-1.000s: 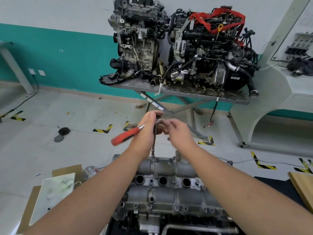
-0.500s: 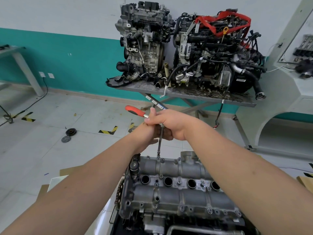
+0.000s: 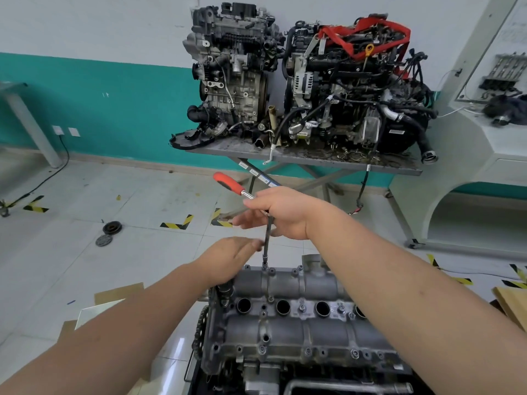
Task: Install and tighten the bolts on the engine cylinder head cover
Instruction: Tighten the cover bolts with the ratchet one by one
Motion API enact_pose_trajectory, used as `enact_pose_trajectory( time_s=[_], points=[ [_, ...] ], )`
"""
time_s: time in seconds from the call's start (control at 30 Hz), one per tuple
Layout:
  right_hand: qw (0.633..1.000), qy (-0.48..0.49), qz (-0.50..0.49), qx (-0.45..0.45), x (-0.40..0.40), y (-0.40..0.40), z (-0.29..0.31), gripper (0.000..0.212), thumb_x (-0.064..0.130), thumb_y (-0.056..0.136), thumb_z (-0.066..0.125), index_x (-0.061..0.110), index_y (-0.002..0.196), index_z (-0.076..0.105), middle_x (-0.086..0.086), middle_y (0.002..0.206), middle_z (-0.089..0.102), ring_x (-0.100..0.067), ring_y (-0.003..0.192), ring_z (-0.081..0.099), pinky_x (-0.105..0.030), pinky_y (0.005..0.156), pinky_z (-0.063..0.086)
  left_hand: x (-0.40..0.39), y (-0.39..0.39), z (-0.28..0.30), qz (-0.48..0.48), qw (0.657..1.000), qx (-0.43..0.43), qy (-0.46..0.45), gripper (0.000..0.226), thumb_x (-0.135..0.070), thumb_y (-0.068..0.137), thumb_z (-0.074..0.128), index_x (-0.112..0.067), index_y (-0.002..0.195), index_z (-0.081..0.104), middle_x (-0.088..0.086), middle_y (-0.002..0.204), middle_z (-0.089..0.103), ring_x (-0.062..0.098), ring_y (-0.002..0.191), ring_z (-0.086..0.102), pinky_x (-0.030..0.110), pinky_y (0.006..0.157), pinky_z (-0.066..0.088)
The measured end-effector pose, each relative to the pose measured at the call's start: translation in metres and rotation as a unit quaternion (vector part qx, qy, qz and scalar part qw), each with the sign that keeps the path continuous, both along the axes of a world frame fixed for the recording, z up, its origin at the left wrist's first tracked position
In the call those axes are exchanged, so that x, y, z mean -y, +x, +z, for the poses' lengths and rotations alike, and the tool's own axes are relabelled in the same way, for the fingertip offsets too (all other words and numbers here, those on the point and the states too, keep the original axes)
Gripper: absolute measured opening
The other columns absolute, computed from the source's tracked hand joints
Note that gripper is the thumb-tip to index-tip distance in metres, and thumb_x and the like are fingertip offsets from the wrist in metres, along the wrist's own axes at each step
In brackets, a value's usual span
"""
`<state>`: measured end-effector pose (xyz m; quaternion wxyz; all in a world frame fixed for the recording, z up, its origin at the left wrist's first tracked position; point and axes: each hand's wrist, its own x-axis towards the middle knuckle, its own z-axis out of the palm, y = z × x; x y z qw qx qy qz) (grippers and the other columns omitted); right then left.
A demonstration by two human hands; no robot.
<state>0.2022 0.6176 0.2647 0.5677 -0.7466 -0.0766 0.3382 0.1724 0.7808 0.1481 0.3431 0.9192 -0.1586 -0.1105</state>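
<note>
The grey cylinder head cover point(image 3: 288, 286) sits on the engine in front of me, with several bolts along its edges. A ratchet wrench with a red handle point(image 3: 228, 182) stands on a long extension bar point(image 3: 267, 238). The bar's socket sits on a bolt point(image 3: 264, 266) at the cover's far edge. My right hand point(image 3: 281, 213) holds the ratchet head at the top of the bar, thumb over the shaft. My left hand point(image 3: 229, 256) is lower, fingers nearly straight and blurred, fingertips next to the bar. I cannot tell whether they touch it.
Two engines point(image 3: 308, 78) stand on a metal table point(image 3: 302, 159) against the far wall. Two round discs point(image 3: 111, 228) lie on the tiled floor at left. Cardboard sheets point(image 3: 119, 292) lie near left, a wooden board point(image 3: 513, 306) at right.
The red handle swung from near left to far left. My left hand let go of the ratchet top and dropped beside the bar; my right hand stayed on the head.
</note>
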Motion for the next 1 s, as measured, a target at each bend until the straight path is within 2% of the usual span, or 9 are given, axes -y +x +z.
enact_pose_trajectory(
  time_s=[0.07, 0.17, 0.3, 0.4, 0.53, 0.67, 0.77, 0.87, 1.0],
  points=[
    [0.995, 0.071, -0.054, -0.040, -0.002, -0.005, -0.002, 0.013, 0.025, 0.105, 0.049, 0.015, 0.096, 0.051, -0.002, 0.079, 0.074, -0.018, 0.083, 0.071, -0.033, 0.080, 0.050, -0.001, 0.004, -0.018, 0.009, 0.993, 0.047, 0.109, 0.041, -0.051, 0.103, 0.037, -0.033, 0.131, 0.061, -0.016, 0.126, 0.065, 0.007, 0.112, 0.058, 0.042, 0.115, 0.026],
    [0.967, 0.188, -0.163, -0.050, -0.015, -0.014, -0.011, 0.016, 0.009, 0.102, 0.048, 0.004, 0.089, 0.055, -0.002, 0.059, 0.065, -0.020, 0.065, 0.064, -0.021, 0.056, 0.054, 0.012, 0.007, -0.032, 0.060, 0.989, 0.048, 0.122, 0.052, -0.073, 0.090, 0.032, -0.042, 0.116, 0.064, -0.025, 0.112, 0.067, 0.002, 0.099, 0.058, 0.044, 0.113, 0.025],
    [0.919, 0.289, -0.266, -0.028, -0.020, -0.016, -0.030, 0.036, 0.000, 0.096, 0.052, 0.008, 0.062, 0.062, -0.001, 0.056, 0.059, -0.019, 0.069, 0.055, -0.036, 0.092, 0.049, 0.024, 0.013, -0.043, 0.062, 0.971, 0.120, 0.196, 0.057, -0.071, 0.090, 0.022, -0.034, 0.095, 0.066, -0.014, 0.092, 0.073, 0.008, 0.093, 0.064, 0.043, 0.107, 0.032],
    [0.903, 0.313, -0.295, -0.013, -0.026, -0.022, -0.036, 0.055, 0.001, 0.094, 0.056, 0.016, 0.042, 0.065, 0.001, 0.056, 0.059, -0.018, 0.070, 0.053, -0.036, 0.094, 0.045, 0.027, 0.012, -0.046, 0.031, 0.963, 0.157, 0.216, 0.045, -0.060, 0.098, 0.023, -0.031, 0.084, 0.055, -0.007, 0.090, 0.072, 0.016, 0.092, 0.065, 0.040, 0.097, 0.037],
    [0.905, 0.333, -0.256, -0.065, -0.015, -0.026, -0.032, 0.048, 0.003, 0.094, 0.055, 0.018, 0.049, 0.065, 0.001, 0.065, 0.062, -0.018, 0.076, 0.057, -0.028, 0.081, 0.045, 0.027, 0.018, -0.046, -0.031, 0.935, 0.181, 0.303, 0.063, -0.053, 0.094, 0.003, -0.026, 0.116, 0.055, 0.001, 0.106, 0.069, 0.027, 0.094, 0.065, 0.036, 0.068, 0.033],
    [0.924, 0.294, -0.231, -0.077, -0.007, -0.022, -0.023, 0.030, -0.002, 0.094, 0.047, 0.019, 0.073, 0.041, 0.002, 0.074, 0.065, -0.016, 0.073, 0.065, -0.029, 0.067, 0.040, 0.028, 0.017, -0.045, -0.079, 0.914, 0.166, 0.362, 0.052, -0.041, 0.102, 0.009, -0.025, 0.141, 0.042, 0.000, 0.125, 0.060, 0.027, 0.106, 0.062, 0.036, 0.067, 0.031],
    [0.883, 0.331, -0.327, -0.056, -0.023, -0.020, -0.025, 0.038, -0.010, 0.091, 0.047, 0.022, 0.074, 0.035, 0.002, 0.074, 0.070, -0.016, 0.073, 0.065, -0.025, 0.064, 0.040, 0.031, 0.016, -0.043, -0.032, 0.932, 0.142, 0.332, 0.042, -0.043, 0.104, 0.017, -0.020, 0.106, 0.053, 0.003, 0.096, 0.066, 0.031, 0.088, 0.065, 0.035, 0.061, 0.032],
    [0.813, 0.406, -0.416, -0.040, -0.039, -0.019, -0.034, 0.041, -0.013, 0.089, 0.052, 0.021, 0.076, 0.035, 0.000, 0.073, 0.071, -0.018, 0.087, 0.062, -0.022, 0.071, 0.039, 0.030, 0.013, -0.042, -0.007, 0.940, 0.105, 0.326, 0.038, -0.027, 0.103, 0.030, -0.021, 0.066, 0.029, 0.003, 0.079, 0.063, 0.030, 0.075, 0.061, 0.031, 0.063, 0.037],
    [0.852, 0.426, -0.305, -0.021, -0.032, -0.029, -0.046, 0.036, -0.008, 0.091, 0.057, 0.023, 0.079, 0.042, -0.003, 0.081, 0.074, -0.019, 0.083, 0.066, -0.020, 0.069, 0.047, 0.028, 0.015, -0.045, -0.019, 0.929, 0.124, 0.347, 0.033, -0.026, 0.102, 0.033, -0.019, 0.069, 0.033, 0.004, 0.088, 0.068, 0.027, 0.071, 0.057, 0.031, 0.062, 0.039]
  ],
)
